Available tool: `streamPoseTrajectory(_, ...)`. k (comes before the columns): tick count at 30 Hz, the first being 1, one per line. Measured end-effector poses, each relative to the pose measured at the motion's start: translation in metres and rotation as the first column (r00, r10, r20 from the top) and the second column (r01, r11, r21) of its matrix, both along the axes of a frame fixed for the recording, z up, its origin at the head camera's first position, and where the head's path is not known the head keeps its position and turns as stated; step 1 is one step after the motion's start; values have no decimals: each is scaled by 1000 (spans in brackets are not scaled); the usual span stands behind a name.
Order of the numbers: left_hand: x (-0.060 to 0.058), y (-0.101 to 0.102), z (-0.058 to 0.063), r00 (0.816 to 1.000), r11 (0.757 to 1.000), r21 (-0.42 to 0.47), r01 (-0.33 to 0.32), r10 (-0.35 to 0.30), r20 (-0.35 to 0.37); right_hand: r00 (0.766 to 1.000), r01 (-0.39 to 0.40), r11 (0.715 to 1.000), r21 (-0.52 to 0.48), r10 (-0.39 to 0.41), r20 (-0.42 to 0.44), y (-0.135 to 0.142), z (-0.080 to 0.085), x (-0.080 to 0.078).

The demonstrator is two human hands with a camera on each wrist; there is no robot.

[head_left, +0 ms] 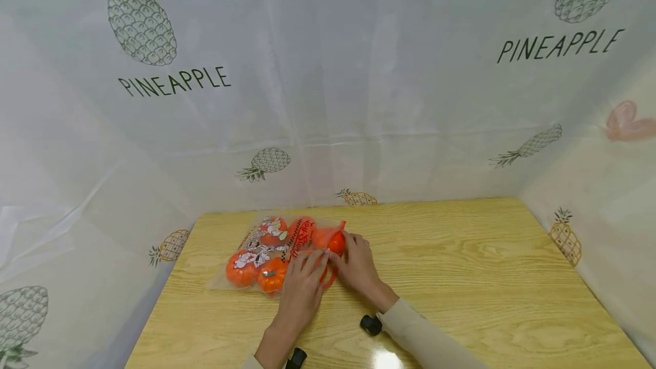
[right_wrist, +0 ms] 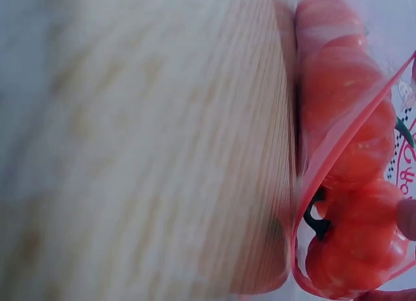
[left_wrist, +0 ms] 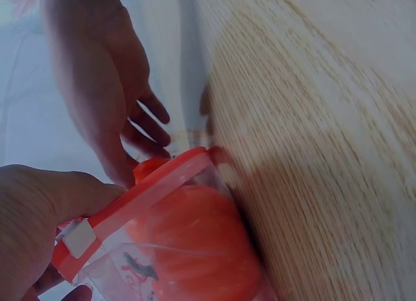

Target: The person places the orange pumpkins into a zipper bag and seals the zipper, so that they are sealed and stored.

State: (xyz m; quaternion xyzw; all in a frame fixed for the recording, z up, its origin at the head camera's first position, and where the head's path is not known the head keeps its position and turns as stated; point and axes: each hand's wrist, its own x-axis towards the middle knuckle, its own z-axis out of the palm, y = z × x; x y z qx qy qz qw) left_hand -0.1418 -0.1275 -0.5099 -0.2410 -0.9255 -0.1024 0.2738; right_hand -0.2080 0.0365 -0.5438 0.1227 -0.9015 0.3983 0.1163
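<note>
A clear zip bag point(head_left: 263, 252) with a red zip edge and cartoon print lies on the table, holding several small orange pumpkins point(head_left: 274, 274). My left hand point(head_left: 302, 283) pinches the bag's open edge close to the white slider point(left_wrist: 80, 238). At the mouth, my right hand point(head_left: 361, 263) holds another pumpkin point(right_wrist: 357, 242) between thumb and fingers. That pumpkin has a dark curved stem point(right_wrist: 316, 216) and sits within the red rim. In the right wrist view only fingertips point(right_wrist: 407, 218) show at the edge.
The bag rests on a wood-grain table point(head_left: 461, 266) near its back left. A white curtain point(head_left: 359, 73) printed with pineapples hangs behind and at both sides. Black wrist straps point(head_left: 371, 325) are on both forearms.
</note>
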Motion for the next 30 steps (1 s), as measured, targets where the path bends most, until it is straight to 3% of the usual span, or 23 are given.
streamPoseTrajectory(19, 1, 1, 2, 1000, 1000, 16, 0, 0, 2, 994, 101, 995, 15, -102, 47, -7, 3, -6)
streamPoseTrajectory(26, 0, 1, 3, 1000, 1000, 20, 4, -4, -4, 988, 153, 986, 67, -154, 22, -11, 8, -9)
streamPoseTrajectory(30, 1, 2, 1, 1000, 1000, 25, 3, -4, 14, 981, 178, 979, 96, -184, 57, -13, 10, -11)
